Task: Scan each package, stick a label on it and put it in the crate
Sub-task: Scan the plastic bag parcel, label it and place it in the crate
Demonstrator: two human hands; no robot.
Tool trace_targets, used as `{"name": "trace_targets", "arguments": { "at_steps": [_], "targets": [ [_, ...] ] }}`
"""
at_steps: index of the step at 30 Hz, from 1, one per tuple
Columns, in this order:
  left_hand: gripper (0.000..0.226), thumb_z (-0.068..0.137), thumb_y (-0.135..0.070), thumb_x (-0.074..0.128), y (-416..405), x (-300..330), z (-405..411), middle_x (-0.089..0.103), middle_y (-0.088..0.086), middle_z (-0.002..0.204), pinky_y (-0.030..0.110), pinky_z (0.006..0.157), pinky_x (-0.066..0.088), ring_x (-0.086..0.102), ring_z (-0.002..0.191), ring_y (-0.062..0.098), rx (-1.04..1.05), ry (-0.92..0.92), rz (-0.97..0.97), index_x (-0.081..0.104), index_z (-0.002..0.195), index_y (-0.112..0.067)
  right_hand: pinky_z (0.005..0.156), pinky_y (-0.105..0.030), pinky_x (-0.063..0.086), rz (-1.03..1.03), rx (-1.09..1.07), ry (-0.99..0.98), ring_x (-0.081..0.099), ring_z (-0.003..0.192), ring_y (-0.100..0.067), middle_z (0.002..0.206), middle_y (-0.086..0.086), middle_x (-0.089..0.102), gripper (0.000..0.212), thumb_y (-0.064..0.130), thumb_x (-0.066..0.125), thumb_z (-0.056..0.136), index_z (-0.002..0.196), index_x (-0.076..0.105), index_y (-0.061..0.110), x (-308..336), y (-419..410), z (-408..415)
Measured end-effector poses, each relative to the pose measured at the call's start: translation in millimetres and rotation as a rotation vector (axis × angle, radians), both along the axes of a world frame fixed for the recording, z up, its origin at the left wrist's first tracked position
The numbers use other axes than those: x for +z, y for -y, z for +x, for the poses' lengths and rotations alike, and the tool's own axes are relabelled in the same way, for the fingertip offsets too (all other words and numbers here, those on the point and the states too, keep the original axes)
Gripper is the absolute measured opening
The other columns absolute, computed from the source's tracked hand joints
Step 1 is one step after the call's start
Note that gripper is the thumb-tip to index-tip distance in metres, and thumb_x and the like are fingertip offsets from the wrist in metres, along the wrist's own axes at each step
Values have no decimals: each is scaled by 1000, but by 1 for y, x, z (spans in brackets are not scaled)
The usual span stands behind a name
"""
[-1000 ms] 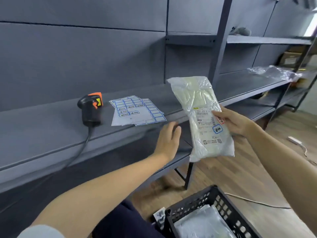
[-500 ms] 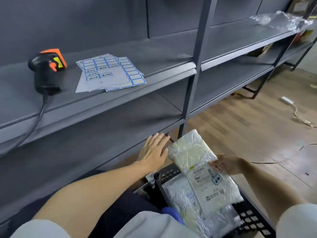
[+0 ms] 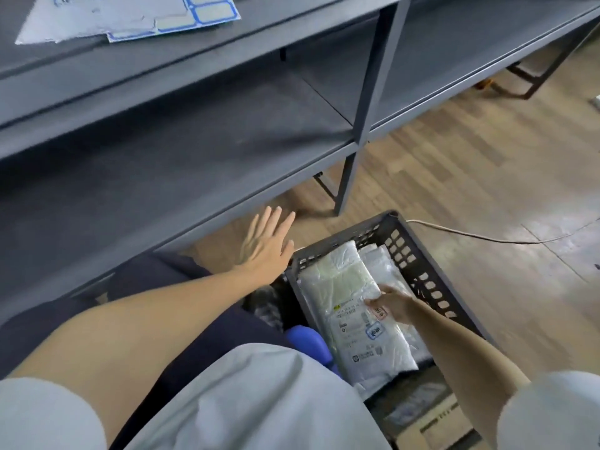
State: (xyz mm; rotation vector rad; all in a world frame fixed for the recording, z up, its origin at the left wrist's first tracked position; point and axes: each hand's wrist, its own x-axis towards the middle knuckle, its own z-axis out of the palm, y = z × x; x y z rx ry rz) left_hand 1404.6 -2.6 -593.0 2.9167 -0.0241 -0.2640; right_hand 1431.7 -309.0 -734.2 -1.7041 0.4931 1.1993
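One view only, the head camera. A second ago the package was held up at shelf height in the right hand; half a second ago it was carried down over the crate; now it lies flat inside the crate, on top of other white packages already there. A blue-edged label is seen stuck on its printed face, so scanning and labelling are judged done for this piece.

Right hand: fingers are laid on the package's right edge, just above the printed panel; whether it is pinched or merely pressed cannot be told at this size. Left hand: released, fingers straight and spread, held beside the crate's near-left corner below the lower shelf, nothing in it.

Label sheets are partly seen on the upper shelf; the scanner is out of frame as the view has dropped.

Judgement: placing is almost finished; only letting go is left, then the next package.
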Motion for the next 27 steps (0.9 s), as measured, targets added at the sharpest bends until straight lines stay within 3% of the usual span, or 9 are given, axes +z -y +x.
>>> {"name": "trace_targets", "arguments": {
  "at_steps": [2,5,9,12,16,18,23,27],
  "targets": [
    [57,102,-33,28,-1,-6,1,-2,4,162,32,116,-13,-10,148,19,-5,-7,2,4,154,-27,98,-58,45,-51,17,34,55,116,-40,129,-21,56,83,18,83,66,136,41,6,-18,-7,-8],
    [57,102,-33,29,0,-13,4,1,4,162,33,117,-12,-9,148,19,-4,-13,-2,5,154,-28,87,-44,53,-163,-15,156,57,107,-35,125,-22,55,54,3,72,81,127,45,3,-19,-23,-18],
    [57,102,-32,30,1,-17,8,1,5,161,34,117,-12,-9,148,20,10,-9,-6,7,154,-27,84,-35,49,-477,161,350,58,104,-28,117,-13,59,46,21,74,82,122,54,12,-31,-29,-25],
    [57,102,-32,30,0,-19,11,0,6,161,35,118,-11,-9,148,21,18,-15,-9,7,154,-26,87,-40,49,-690,286,456,56,97,-25,106,-9,57,46,36,74,79,114,50,19,-40,-35,-33],
    [58,102,-32,30,-3,-20,12,-2,7,161,35,117,-13,-11,148,21,28,-19,-2,6,154,-26,79,-37,56,-751,304,533,57,89,-26,106,-18,51,39,-2,63,87,115,39,10,-41,-50,-37],
    [58,102,-32,30,-5,-18,14,-3,6,161,35,117,-13,-12,148,21,36,-15,-2,5,154,-25,81,-38,56,-771,407,547,58,92,-28,113,-21,48,38,-8,56,87,118,40,9,-43,-54,-37],
    [59,102,-32,30,-10,-11,17,-3,4,161,36,118,-12,-12,148,20,51,-2,-6,4,154,-25,91,-35,51,-893,535,483,57,102,-24,115,-14,55,26,13,45,97,120,52,6,-20,-53,-12],
    [59,101,-34,29,-18,3,21,-1,2,162,38,119,-9,-10,148,20,69,16,12,3,154,-26,95,-37,41,-940,399,616,53,111,-29,121,-16,55,30,13,39,96,122,51,5,30,-73,30]
  ]
}}
